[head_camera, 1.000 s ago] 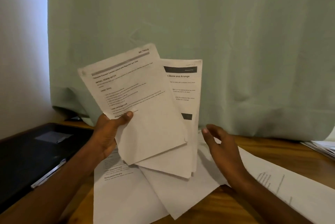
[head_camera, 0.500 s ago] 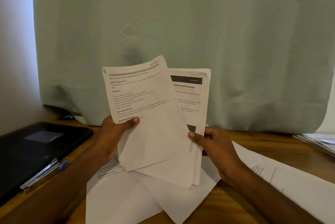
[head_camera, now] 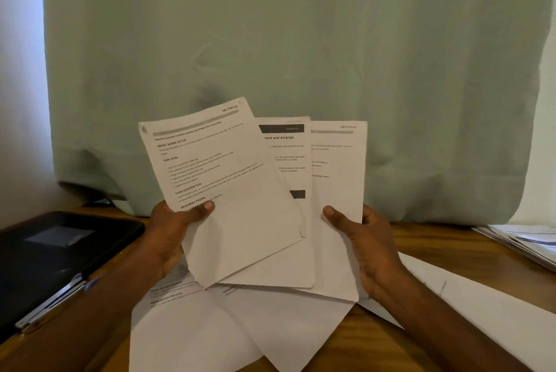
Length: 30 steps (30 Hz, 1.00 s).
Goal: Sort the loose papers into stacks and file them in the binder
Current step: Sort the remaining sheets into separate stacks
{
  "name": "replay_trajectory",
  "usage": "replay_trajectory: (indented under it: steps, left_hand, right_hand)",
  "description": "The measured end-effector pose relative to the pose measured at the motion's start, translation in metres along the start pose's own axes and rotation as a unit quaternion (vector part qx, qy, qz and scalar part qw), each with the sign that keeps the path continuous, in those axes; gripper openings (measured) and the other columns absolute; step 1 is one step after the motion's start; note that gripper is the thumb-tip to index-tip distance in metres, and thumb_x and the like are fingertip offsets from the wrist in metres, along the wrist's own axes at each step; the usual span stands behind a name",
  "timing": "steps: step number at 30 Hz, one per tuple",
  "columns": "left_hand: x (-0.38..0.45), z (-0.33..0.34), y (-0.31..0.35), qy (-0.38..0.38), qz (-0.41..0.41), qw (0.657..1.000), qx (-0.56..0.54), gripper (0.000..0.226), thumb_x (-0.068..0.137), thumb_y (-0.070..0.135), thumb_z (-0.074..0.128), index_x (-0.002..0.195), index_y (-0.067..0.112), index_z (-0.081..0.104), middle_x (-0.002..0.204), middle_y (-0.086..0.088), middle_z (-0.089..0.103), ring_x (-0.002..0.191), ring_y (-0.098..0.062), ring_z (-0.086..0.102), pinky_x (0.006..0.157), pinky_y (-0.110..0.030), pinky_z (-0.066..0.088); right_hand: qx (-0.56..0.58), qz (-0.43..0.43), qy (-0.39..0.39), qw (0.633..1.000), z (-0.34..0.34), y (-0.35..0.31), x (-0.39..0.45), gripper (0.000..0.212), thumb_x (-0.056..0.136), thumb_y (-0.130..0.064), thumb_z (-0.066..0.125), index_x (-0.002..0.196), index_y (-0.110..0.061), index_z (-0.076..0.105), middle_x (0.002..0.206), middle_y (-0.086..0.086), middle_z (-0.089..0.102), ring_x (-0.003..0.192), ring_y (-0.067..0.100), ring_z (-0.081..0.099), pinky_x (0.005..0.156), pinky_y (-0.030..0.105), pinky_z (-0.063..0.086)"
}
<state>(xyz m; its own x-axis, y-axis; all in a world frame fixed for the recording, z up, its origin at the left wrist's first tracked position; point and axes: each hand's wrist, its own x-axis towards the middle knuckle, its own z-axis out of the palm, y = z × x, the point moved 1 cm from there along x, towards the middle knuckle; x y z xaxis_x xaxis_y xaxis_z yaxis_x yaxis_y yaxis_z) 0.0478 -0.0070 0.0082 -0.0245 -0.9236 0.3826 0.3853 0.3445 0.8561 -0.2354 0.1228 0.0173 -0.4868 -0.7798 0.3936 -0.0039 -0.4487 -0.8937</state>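
Observation:
Three printed white sheets are fanned out upright above the table. My left hand point(head_camera: 173, 230) grips the front sheet point(head_camera: 222, 188) and the middle sheet point(head_camera: 288, 161) by their lower left, thumb on the print. My right hand point(head_camera: 367, 248) holds the rightmost sheet point(head_camera: 338, 185), its thumb on the front face. More loose papers point(head_camera: 240, 329) lie flat on the wooden table point(head_camera: 436, 245) beneath my hands. The black binder point(head_camera: 57, 254) lies shut at the left, with a pen point(head_camera: 51, 302) on its near edge.
A pale green curtain point(head_camera: 301, 40) hangs behind the table. One large white sheet point(head_camera: 469, 311) lies on the table at the right. A stack of papers point(head_camera: 526, 242) sits at the far right edge.
My right hand came up from the table and took a sheet from the bundle, drawing it out to the right. The fan now shows three sheets instead of two.

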Motion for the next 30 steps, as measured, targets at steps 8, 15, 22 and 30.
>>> replay_trajectory:
  steps: [8, 15, 22, 30]
  left_hand:
    - [-0.009, 0.009, 0.006, -0.095, -0.06, 0.994, 0.003, 0.053, 0.086, -0.004, 0.072, 0.135, 0.014, 0.063, 0.127, -0.007, 0.071, 0.117, -0.025, 0.067, 0.103, -0.042, 0.051]
    - [0.002, -0.003, 0.002, -0.028, -0.102, 0.992, 0.072, 0.048, 0.079, 0.005, 0.082, 0.126, 0.009, 0.069, 0.119, -0.006, 0.075, 0.109, -0.026, 0.071, 0.092, -0.037, 0.058]
    - [0.026, -0.071, 0.028, 0.247, -0.028, 0.967, 0.062, 0.037, 0.086, 0.006, 0.079, 0.121, 0.011, 0.068, 0.119, -0.005, 0.07, 0.109, -0.026, 0.066, 0.096, -0.045, 0.056]
    - [0.03, -0.077, 0.029, 0.282, -0.042, 0.958, 0.024, 0.027, 0.087, -0.001, 0.075, 0.107, 0.015, 0.064, 0.112, -0.004, 0.068, 0.103, -0.024, 0.064, 0.09, -0.039, 0.054]
  right_hand:
    - [0.034, 0.061, -0.094, 0.993, 0.012, 0.01, -0.005, 0.04, 0.087, -0.027, 0.075, 0.126, -0.021, 0.068, 0.116, 0.001, 0.076, 0.109, 0.023, 0.072, 0.099, 0.046, 0.055]
    - [-0.095, 0.041, -0.116, 0.988, 0.018, 0.028, -0.01, 0.031, 0.102, -0.035, 0.061, 0.13, -0.025, 0.064, 0.119, 0.001, 0.075, 0.102, 0.018, 0.073, 0.086, 0.04, 0.061]
    - [-0.518, -0.148, -0.396, 0.744, 0.03, 0.045, -0.024, 0.041, 0.099, -0.062, 0.047, 0.135, -0.048, 0.06, 0.14, -0.028, 0.056, 0.13, -0.005, 0.048, 0.117, 0.03, 0.037]
    - [-0.624, -0.088, -0.286, 0.722, 0.005, 0.03, -0.004, 0.029, 0.088, -0.057, 0.07, 0.113, -0.042, 0.072, 0.118, -0.022, 0.066, 0.101, 0.002, 0.057, 0.094, 0.029, 0.047]
